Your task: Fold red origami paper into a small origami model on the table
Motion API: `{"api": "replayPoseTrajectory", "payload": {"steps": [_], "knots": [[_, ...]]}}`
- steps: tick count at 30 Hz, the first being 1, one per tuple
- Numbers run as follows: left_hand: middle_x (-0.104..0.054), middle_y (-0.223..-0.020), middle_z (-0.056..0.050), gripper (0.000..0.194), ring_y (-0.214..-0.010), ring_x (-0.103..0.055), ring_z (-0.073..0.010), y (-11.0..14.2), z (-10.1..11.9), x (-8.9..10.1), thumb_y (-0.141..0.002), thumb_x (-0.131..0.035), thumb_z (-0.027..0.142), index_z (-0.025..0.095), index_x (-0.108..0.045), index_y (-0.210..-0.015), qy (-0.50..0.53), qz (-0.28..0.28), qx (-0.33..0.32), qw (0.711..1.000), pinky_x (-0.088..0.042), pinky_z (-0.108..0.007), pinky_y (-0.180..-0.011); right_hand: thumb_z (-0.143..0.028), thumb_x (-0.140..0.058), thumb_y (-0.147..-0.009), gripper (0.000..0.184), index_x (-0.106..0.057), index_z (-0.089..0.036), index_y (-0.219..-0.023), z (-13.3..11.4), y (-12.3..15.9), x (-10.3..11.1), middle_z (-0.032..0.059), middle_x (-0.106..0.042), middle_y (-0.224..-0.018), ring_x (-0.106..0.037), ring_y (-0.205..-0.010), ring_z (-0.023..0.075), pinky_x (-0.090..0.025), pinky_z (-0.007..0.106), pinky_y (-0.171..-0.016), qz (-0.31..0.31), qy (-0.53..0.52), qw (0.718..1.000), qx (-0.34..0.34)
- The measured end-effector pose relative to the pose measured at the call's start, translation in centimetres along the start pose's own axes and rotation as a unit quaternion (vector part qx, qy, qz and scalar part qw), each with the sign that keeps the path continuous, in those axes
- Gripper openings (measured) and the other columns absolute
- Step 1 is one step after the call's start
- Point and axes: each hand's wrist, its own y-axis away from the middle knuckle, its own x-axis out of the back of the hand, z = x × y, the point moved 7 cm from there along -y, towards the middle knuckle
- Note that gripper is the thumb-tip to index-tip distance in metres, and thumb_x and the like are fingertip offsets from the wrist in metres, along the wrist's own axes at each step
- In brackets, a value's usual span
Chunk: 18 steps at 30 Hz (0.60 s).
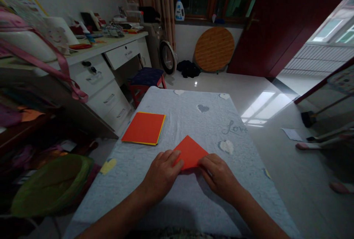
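A sheet of red-orange paper [190, 153], folded to a pointed shape with one corner facing away from me, lies on the cloth-covered table [190, 117]. On its left side rests my left hand [164, 169], fingers closed together against the paper's edge. My right hand [218, 174] pinches the right corner between thumb and fingers. Part of the near edge is raised and in shadow. Farther left lies a square stack of coloured paper [144, 128], red on top with yellow showing beneath.
Left of the table stand a green bin [52, 185] and a white desk [99, 84] crowded with items. A stool [145, 78] is at the far left corner. Beyond are an open washing machine [167, 56] and a round wooden tabletop [215, 49] against the wall.
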Motion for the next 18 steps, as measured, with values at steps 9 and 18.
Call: {"api": "replayPoseTrajectory", "payload": {"steps": [9,18], "knots": [[-0.070,-0.091,-0.004,0.015,-0.082,-0.061,-0.0193,1.3,-0.7,0.1,-0.091,-0.055,0.010,0.019,-0.068,-0.091,0.111,0.065,0.032,0.991,-0.051,-0.031,-0.073,-0.006,-0.055,-0.085,0.020,-0.066,-0.018,-0.096,1.4,-0.7,-0.9,0.0090,-0.071,-0.099,-0.062,-0.094,0.0227,-0.048,0.036,-0.087,-0.041,-0.041,0.998,-0.006],[-0.073,-0.096,-0.005,0.018,-0.089,-0.066,-0.0201,1.4,-2.3,-1.5,-0.090,-0.056,0.013,0.018,-0.068,-0.104,0.213,0.035,0.107,0.971,-0.055,-0.033,-0.081,-0.020,-0.050,-0.094,0.017,-0.064,-0.019,-0.084,2.5,-0.6,-1.5,0.0038,-0.067,-0.082,-0.060,-0.082,0.0194,-0.044,0.031,-0.077,-0.057,-0.060,0.993,-0.081]]}}
